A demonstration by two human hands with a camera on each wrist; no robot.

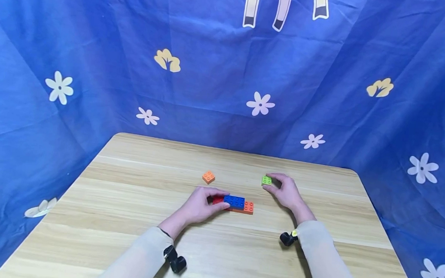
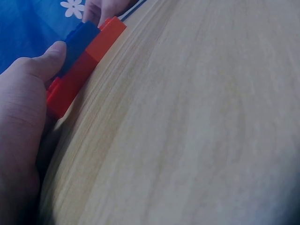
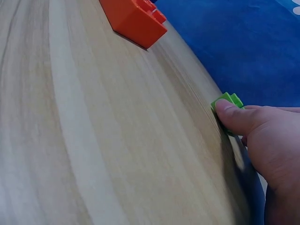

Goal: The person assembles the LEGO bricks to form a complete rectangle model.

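A blue toy brick [image 1: 234, 201] sits on top of a red brick [image 2: 70, 86] and an orange brick [image 1: 248, 207] that stand end to end on the table. My left hand [image 1: 198, 205] grips this stack at its left end, thumb on the near side and fingers on the far side. Farther right, my right hand [image 1: 287, 192] pinches a small light green brick [image 1: 266, 181] between thumb and fingers, close over the wood. In the right wrist view the thumb covers part of the green brick.
A small square orange brick [image 1: 208, 177] lies alone behind the stack. The wooden table [image 1: 214, 250] reaches back to a blue patterned curtain [image 1: 210, 91], which also hangs along both sides. A small black camera [image 1: 175, 260] is strapped to the left wrist, another [image 1: 288, 238] to the right.
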